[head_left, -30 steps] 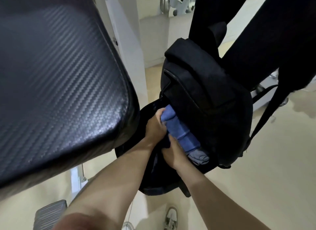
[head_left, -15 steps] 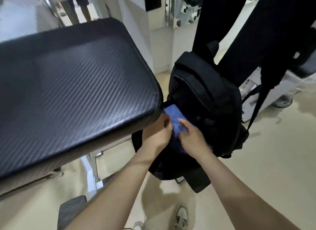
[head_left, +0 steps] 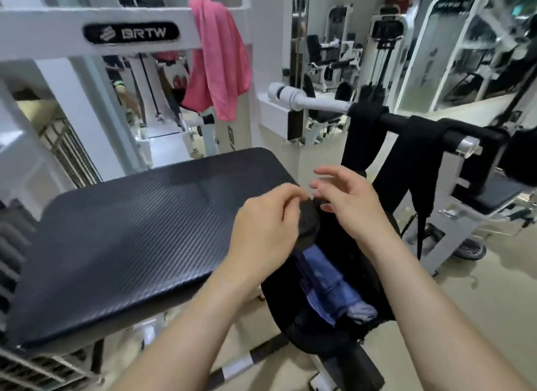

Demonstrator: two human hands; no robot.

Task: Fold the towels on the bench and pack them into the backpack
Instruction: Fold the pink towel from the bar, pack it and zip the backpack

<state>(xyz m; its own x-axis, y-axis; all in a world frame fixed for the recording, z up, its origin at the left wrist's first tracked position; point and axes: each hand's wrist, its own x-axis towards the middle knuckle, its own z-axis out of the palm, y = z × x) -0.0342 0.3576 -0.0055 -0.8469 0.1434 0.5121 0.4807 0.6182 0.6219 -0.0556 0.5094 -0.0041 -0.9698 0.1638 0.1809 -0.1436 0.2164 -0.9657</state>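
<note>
- Blue towel sits folded inside the open backpack, which hangs just right of the bench near its right end. A grey bit of cloth shows beside it in the same opening; I cannot tell if that is a second towel.
- Left hand hovers above the bag's mouth, fingers curled loosely, holding nothing that I can see.
- Right hand hovers just beside it, fingers spread wide, empty.
- Bench top shows no towel on it.
- Pink towel hangs on the white machine frame, far left, well apart from the bench.
- My read: packing step is about done; hands are clear of the bag.
- Next move likely calls for finding the zipper and closing the opening, or reaching for the pink towel if it counts. The zipper pull is not visible to me.
</note>
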